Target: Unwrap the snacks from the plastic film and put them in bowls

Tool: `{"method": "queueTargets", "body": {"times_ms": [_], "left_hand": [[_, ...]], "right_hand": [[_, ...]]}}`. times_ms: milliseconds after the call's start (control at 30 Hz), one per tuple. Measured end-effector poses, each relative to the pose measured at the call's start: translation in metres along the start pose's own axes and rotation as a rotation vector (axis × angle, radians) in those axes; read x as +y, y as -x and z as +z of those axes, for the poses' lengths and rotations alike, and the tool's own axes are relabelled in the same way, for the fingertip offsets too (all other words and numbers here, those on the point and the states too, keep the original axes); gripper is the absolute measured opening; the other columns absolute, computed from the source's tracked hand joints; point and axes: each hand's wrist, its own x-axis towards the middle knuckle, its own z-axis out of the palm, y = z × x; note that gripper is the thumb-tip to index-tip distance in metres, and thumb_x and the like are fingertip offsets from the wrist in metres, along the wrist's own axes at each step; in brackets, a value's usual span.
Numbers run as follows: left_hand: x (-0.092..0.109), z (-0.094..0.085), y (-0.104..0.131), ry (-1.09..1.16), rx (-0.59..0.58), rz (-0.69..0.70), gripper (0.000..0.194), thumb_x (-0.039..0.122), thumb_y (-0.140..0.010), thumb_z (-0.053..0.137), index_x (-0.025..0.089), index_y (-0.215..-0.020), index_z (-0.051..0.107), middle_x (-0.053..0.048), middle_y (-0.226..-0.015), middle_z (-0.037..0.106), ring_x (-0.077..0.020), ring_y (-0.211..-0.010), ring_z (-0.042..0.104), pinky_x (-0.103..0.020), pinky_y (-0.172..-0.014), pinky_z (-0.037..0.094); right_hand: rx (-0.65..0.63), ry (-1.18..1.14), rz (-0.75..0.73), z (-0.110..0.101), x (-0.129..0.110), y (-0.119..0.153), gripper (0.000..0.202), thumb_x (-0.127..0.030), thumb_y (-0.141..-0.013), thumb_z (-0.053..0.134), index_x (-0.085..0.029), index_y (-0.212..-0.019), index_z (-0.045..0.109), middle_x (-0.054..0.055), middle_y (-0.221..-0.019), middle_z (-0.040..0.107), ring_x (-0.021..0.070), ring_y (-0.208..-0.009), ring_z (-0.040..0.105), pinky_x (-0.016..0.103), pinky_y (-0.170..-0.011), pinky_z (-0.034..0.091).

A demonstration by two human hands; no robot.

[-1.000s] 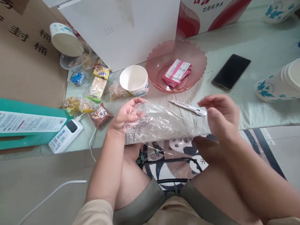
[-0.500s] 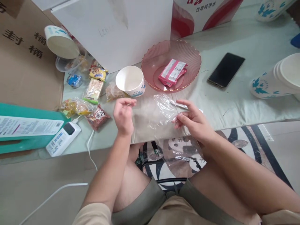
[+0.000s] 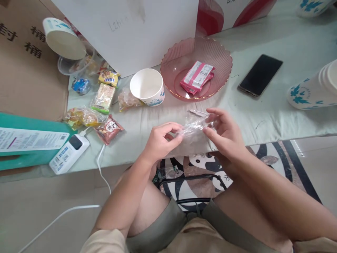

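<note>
Overall, the largest element is the worktop (image 3: 268, 116), its pale cloth running across the view; at its far side stands a white box (image 3: 147, 35), and in front of that sits a pink ribbed bowl (image 3: 173, 56). Next in size come the hands. The left hand (image 3: 165, 138) has a narrow grip: thumb and forefinger close together on the edge of a clear film (image 3: 192, 126). The right hand (image 3: 222, 131) shows a wider grip, thumb and forefinger apart with the film reaching in among the fingers; whether it is pinched there cannot be told. The film hangs between the two hands, over the near part of the worktop. For good handling, hold the left pinch firm, bring the right fingertips onto a single edge and apply light, even tension; such thin material probably folds and clings if moved quickly. The film's long axis runs obliquely from near left to far right, the right end pointing outward beyond the right fingers. Smallest is a slim pale tool (image 3: 196, 112), lying just behind the film and partly hidden; lift the film clear of it to avoid snagging.
</note>
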Motion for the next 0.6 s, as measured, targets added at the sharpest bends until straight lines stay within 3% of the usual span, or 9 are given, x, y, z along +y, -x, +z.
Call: {"method": "queueTargets", "body": {"times_ms": [100,200,267,367,433,533,600], "left_hand": [[0.002,0.000,0.001,0.237,-0.006,-0.124,0.013,0.026,-0.084,0.069,0.018,-0.075,0.063,-0.001,-0.068,0.070,-0.0099,-0.057,0.064,-0.019,-0.050,0.050],[-0.002,0.000,0.000,0.335,0.044,-0.096,0.016,0.027,-0.083,0.071,0.019,-0.074,0.060,0.000,-0.065,0.068,-0.0087,-0.055,0.062,-0.019,-0.054,0.052],[-0.006,-0.001,0.000,0.388,0.091,-0.082,0.020,0.033,-0.083,0.072,0.020,-0.078,0.059,0.001,-0.066,0.069,-0.0108,-0.059,0.067,-0.021,-0.058,0.055],[-0.010,-0.005,0.000,0.517,0.068,-0.163,0.033,0.049,-0.083,0.072,0.024,-0.100,0.057,0.001,-0.072,0.073,-0.0172,-0.067,0.074,-0.027,-0.062,0.061],[-0.010,-0.006,0.000,0.604,-0.049,-0.265,0.051,0.061,-0.085,0.064,0.027,-0.121,0.051,0.001,-0.076,0.074,-0.0222,-0.071,0.077,-0.031,-0.063,0.062],[-0.012,-0.006,0.000,0.629,-0.175,-0.349,0.059,0.066,-0.091,0.047,0.028,-0.136,0.042,-0.003,-0.085,0.075,-0.0250,-0.075,0.078,-0.033,-0.061,0.061],[-0.017,-0.003,0.001,0.510,-0.071,-0.255,0.053,0.056,-0.093,0.052,0.028,-0.137,0.041,-0.005,-0.098,0.073,-0.0209,-0.077,0.076,-0.031,-0.064,0.060]], "right_hand": [[-0.004,0.088,-0.079,0.000,0.002,0.002,0.057,-0.037,-0.080,0.079,-0.029,-0.132,0.057,0.005,-0.104,0.059,0.0246,-0.099,0.061,0.045,-0.089,0.055],[-0.145,-0.107,0.030,0.003,0.002,0.005,0.057,-0.036,-0.089,0.070,-0.031,-0.141,0.046,0.002,-0.094,0.061,0.0204,-0.084,0.063,0.040,-0.079,0.057],[-0.186,-0.238,0.117,0.005,0.000,0.006,0.065,-0.036,-0.091,0.069,-0.035,-0.148,0.037,0.001,-0.093,0.063,0.0203,-0.085,0.066,0.038,-0.077,0.059],[-0.148,-0.355,0.168,0.007,-0.001,0.005,0.074,-0.038,-0.088,0.072,-0.039,-0.151,0.032,-0.001,-0.085,0.062,0.0209,-0.084,0.067,0.040,-0.081,0.060],[-0.076,-0.413,0.176,0.005,-0.002,0.004,0.070,-0.040,-0.089,0.071,-0.041,-0.149,0.034,-0.002,-0.082,0.061,0.0206,-0.081,0.068,0.041,-0.081,0.061],[-0.038,-0.501,0.208,-0.001,-0.003,0.001,0.062,-0.043,-0.093,0.064,-0.048,-0.147,0.034,-0.001,-0.099,0.065,0.0184,-0.079,0.069,0.037,-0.067,0.061],[-0.078,-0.542,0.251,-0.008,-0.005,0.000,0.058,-0.046,-0.095,0.059,-0.053,-0.147,0.034,-0.001,-0.119,0.066,0.0172,-0.080,0.071,0.030,-0.051,0.054]]}}
